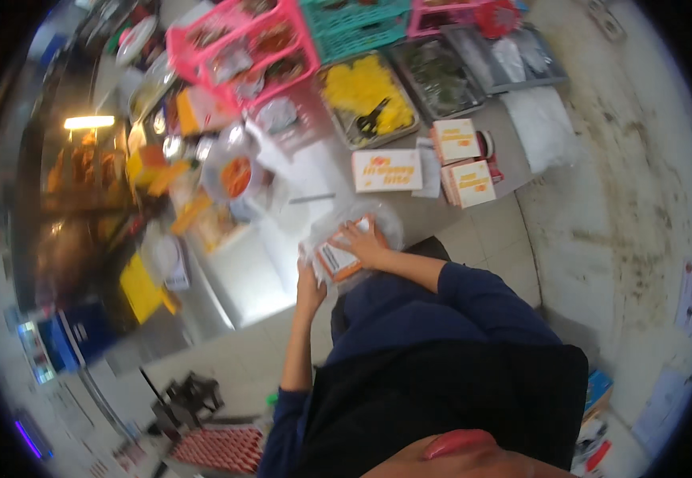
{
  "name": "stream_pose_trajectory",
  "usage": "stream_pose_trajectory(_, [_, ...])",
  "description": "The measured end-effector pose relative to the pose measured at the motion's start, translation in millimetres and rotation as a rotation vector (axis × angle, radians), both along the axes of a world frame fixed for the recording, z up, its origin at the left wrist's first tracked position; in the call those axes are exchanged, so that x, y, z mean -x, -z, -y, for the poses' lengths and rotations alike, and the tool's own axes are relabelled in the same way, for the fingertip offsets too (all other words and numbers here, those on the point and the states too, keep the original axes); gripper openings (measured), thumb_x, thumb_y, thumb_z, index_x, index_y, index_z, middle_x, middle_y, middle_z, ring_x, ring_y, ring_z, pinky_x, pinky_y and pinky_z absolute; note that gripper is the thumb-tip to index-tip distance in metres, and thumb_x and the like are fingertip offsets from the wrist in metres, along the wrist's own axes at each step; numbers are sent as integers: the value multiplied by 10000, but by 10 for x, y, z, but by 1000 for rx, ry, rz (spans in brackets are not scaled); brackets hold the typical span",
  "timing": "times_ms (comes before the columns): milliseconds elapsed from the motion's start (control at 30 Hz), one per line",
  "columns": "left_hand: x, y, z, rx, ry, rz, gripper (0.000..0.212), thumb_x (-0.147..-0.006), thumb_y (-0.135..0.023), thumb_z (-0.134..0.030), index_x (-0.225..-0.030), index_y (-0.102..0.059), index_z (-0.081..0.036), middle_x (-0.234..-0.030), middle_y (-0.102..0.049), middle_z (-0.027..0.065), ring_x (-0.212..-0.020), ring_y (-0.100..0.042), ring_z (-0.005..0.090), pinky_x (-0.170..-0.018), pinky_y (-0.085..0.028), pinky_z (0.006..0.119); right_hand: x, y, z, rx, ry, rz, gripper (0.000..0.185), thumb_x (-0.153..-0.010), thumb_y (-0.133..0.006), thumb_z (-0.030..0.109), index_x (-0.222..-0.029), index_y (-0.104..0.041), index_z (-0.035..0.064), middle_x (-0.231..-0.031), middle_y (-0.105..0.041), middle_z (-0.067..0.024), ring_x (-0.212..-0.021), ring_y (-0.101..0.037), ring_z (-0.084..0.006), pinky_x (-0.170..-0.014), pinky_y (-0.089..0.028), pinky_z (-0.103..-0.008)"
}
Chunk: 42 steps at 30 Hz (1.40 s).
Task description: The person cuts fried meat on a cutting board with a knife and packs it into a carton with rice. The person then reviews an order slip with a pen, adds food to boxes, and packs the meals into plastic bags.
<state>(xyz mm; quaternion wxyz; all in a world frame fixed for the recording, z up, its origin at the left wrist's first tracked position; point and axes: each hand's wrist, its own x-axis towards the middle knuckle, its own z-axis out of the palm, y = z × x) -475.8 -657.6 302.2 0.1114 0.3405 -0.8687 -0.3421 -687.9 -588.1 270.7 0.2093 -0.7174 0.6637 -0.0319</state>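
Observation:
A flat orange-and-white box [338, 256] bearing writing lies in a clear plastic bag [389, 222], just above my lap at the front edge of the table. My right hand [362, 244] rests spread over the box's upper part, its fingers across the top and holding it. At the bag's left edge, my left hand [311, 288] grips the gathered plastic. The underside of the box is hidden. Beyond the bag, a thin dark stick-like item [312, 198] lies on the white table surface [307, 176].
Printed cartons [387, 171] and stacked small boxes [464, 161] stand to the right. Behind them sits a metal tray of yellow food [365, 89] with dark tongs. Pink baskets [238, 54] are at the back. A tub of orange food [235, 178] stands left.

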Motion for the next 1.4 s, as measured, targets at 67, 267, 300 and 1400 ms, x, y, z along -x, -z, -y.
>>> stream_pose_trajectory(67, [213,-170,-26,-111,-36,94,869,-614,-563,138,-1427,-283,11,-1498,-233,281,-1367,-264,470,-1051,-398,436,427,313,-54,38,31,-121,686,-826,-650,283,-1457,-381,268,-1515,-286,-164,-1397,-301,-322,-988,-300,-689])
stream_pose_trajectory(267, [179,-236,-55,-102,-135,183,765,-635,-473,196,-1370,-346,26,-1513,-216,260,-1346,-332,443,-969,-472,447,1423,-1228,512,-607,-320,-50,519,-875,-615,211,-1382,-510,181,-1137,-668,-152,-1041,-635,-278,-927,-453,-439])
stream_pose_trajectory(300, [320,-222,-14,-128,-167,58,745,-634,-440,217,-1351,-372,27,-1517,-215,255,-1354,-331,439,-997,-457,451,1670,-1573,541,-551,-458,181,519,-874,-614,181,-1381,-505,169,-1146,-671,-127,-1028,-640,-261,-917,-458,-429])
stream_pose_trajectory(1400, [1046,-681,-150,28,-194,312,1028,-567,-387,285,-1506,-234,-107,-1580,-138,191,-1413,-261,387,-1100,-358,399,7984,-653,-1140,380,1424,-493,180,-831,-583,98,-969,-657,8,-942,-653,-239,-923,-627,-409,-787,-506,-474])
